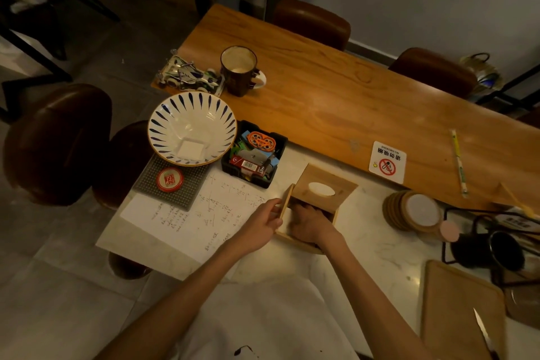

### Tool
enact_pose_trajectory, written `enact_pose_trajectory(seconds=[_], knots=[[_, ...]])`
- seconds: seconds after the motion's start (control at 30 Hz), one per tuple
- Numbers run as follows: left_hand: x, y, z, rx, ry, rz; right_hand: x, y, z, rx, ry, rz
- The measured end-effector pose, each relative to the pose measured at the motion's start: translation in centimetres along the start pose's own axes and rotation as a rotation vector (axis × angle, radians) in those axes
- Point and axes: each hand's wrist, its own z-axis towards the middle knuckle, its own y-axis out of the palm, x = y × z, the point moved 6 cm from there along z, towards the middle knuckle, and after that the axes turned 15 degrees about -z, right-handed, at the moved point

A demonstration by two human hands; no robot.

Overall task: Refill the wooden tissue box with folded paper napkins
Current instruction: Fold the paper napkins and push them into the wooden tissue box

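The wooden tissue box (321, 184) lies on the white marble counter with its oval slot facing up and away and its open side toward me. My right hand (311, 223) reaches into the open box; whether it holds napkins is hidden by the box and the hand itself. My left hand (263, 223) grips the box's left wall. A folded white napkin (191, 149) lies in the blue-striped bowl (175, 114).
A black tray of small items (254, 155), a written sheet (204, 213), a red-lidded tin (170, 180), a mug (238, 70), a toy car (187, 76), stacked coasters (409, 210), a no-smoking sign (387, 162), a cutting board with knife (461, 313).
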Motion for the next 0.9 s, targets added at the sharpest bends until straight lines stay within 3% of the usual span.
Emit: enact_pose_trajectory(seconds=[0.57, 0.9], knots=[[0.8, 0.2, -0.7, 0.011, 0.051, 0.067, 0.1, 2.9, 2.3, -0.039, 0.003, -0.106], [0.6, 0.5, -0.8, 0.022, 0.036, 0.037, -0.6, 2.6, 0.0, -0.018, 0.053, -0.018]])
